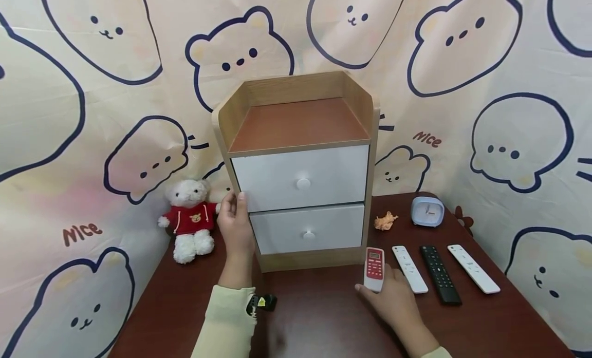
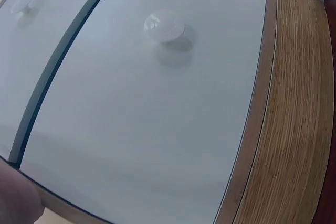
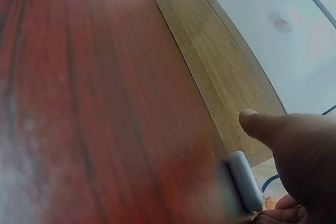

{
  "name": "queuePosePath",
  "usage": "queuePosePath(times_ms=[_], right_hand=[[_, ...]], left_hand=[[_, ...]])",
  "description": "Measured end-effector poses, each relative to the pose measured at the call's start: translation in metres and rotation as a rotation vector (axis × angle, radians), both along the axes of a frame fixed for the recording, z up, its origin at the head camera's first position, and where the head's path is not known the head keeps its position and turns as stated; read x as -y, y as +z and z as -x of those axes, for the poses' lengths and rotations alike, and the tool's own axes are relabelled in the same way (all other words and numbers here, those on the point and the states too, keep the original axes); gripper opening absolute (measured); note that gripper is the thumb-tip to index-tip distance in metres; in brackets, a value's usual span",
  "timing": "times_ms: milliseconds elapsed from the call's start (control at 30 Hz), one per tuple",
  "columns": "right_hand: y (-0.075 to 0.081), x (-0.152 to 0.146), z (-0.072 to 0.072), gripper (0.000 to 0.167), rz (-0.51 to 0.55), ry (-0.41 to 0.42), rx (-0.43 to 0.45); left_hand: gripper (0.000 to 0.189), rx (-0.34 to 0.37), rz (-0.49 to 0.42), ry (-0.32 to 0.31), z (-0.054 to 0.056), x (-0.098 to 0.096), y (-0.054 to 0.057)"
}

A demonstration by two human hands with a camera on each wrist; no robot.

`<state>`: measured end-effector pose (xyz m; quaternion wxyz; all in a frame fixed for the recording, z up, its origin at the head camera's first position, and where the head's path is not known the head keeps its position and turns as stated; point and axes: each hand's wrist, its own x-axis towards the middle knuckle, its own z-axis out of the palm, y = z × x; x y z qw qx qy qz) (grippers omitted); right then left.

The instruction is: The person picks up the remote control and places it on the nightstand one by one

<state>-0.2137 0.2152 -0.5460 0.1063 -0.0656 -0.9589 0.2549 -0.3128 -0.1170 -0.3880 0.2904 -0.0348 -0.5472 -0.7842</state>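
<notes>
Along the left side of a small two-drawer cabinet (image 1: 307, 258), my left hand (image 1: 236, 229) rests with its fingers pointing up and its thumb by the front edge. In the left wrist view, a fingertip (image 2: 18, 198) shows beside the white drawer fronts (image 2: 142, 114), both closed, with round knobs. My right hand (image 1: 393, 296) is at a white remote control with a red keypad (image 1: 374, 269), near the cabinet's lower right corner. Its fingers are at the remote's right side. The right wrist view shows the thumb (image 3: 257, 124) stretched out, apart from the remote's pale edge (image 3: 245, 182).
White remotes (image 1: 409, 269) (image 1: 473, 268) and a black remote (image 1: 440, 276) lie to the right on the dark red-brown table (image 1: 314, 317). Behind them are a blue clock (image 1: 427, 211) and a small orange object (image 1: 385, 221). A white teddy bear (image 1: 189, 219) in red sits left.
</notes>
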Motion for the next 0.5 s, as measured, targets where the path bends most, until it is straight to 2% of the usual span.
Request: queuePosePath(times_ms=[167, 500], right_hand=[[-0.0015, 0.0013, 0.0024, 0.104, -0.013, -0.022, -0.005], [-0.0047, 0.0083, 0.0082, 0.105, -0.033, -0.065, -0.026]], left_hand=[[0.037, 0.022, -0.037, 0.057, 0.0008, -0.0039, -0.0029], [0.036, 0.04, -0.04, 0.073, 0.0024, -0.0042, -0.0049]])
